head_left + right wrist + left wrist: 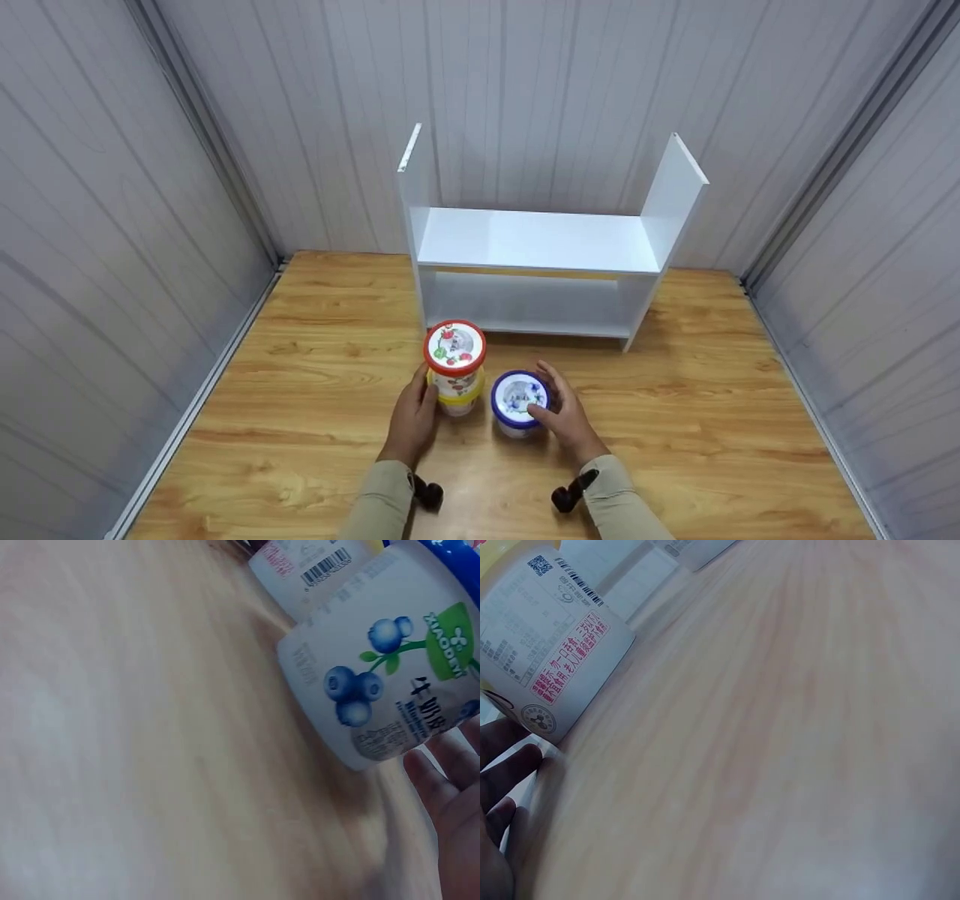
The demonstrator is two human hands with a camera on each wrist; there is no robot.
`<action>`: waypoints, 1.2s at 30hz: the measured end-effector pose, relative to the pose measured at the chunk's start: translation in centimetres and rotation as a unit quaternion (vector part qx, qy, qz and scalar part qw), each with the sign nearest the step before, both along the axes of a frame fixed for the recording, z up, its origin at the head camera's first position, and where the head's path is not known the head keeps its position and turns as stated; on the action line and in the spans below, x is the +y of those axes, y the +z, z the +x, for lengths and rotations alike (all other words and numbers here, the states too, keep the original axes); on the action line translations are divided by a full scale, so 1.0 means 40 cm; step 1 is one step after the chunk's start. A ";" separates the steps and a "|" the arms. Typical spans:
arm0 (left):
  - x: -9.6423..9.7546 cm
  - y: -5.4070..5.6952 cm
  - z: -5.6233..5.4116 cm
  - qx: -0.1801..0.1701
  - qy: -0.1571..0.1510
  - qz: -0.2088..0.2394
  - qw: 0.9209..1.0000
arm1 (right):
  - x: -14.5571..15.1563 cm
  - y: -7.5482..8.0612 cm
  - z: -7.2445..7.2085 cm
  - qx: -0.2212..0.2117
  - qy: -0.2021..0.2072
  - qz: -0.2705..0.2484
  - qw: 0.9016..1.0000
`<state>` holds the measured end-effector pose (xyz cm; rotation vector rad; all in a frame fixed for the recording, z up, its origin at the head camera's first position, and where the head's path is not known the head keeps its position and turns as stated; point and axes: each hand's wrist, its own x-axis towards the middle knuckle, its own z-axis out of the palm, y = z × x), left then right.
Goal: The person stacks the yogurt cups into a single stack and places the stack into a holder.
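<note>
A tub with a red-rimmed lid (454,347) stands stacked on a yellow-lidded tub (459,409). My left hand (411,420) rests along the left side of this stack, thumb toward the near side, fingers loosely bent. In the left wrist view, its fingertips (529,757) are right at the base of the yellow-lidded tub's printed wall. To the right stands a blue-lidded tub (517,397) with blueberries printed on it. My right hand (568,420) holds its right side, thumb over the lid and fingers round the far side; in the right wrist view, fingers meet the tub's wall.
A white two-tier shelf (536,236) with tall side panels stands behind the tubs, near the back wall (525,97). The red-lidded stack is close to its front left corner. Wood-patterned flooring (315,390) lies between ribbed side walls.
</note>
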<state>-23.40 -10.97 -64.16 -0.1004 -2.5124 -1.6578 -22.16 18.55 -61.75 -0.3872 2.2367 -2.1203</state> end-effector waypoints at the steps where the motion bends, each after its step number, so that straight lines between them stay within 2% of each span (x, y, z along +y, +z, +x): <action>1: 0.000 0.000 0.000 -0.002 -0.001 -0.001 1.000 | 0.001 -0.004 0.002 -0.007 -0.003 0.002 1.000; 4: 0.000 -0.002 -0.001 -0.010 0.000 0.002 1.000 | 0.001 -0.014 0.007 -0.017 -0.006 0.002 1.000; 11: 0.000 -0.008 0.001 0.011 -0.006 0.001 1.000 | -0.004 -0.030 0.017 -0.019 0.003 -0.024 1.000; 19: 0.000 -0.007 0.008 0.009 -0.006 0.009 1.000 | -0.014 -0.044 0.026 -0.028 -0.010 -0.016 0.999; 36: -0.003 0.001 0.004 0.006 0.000 -0.011 1.000 | -0.019 -0.062 0.025 -0.005 -0.040 -0.001 0.999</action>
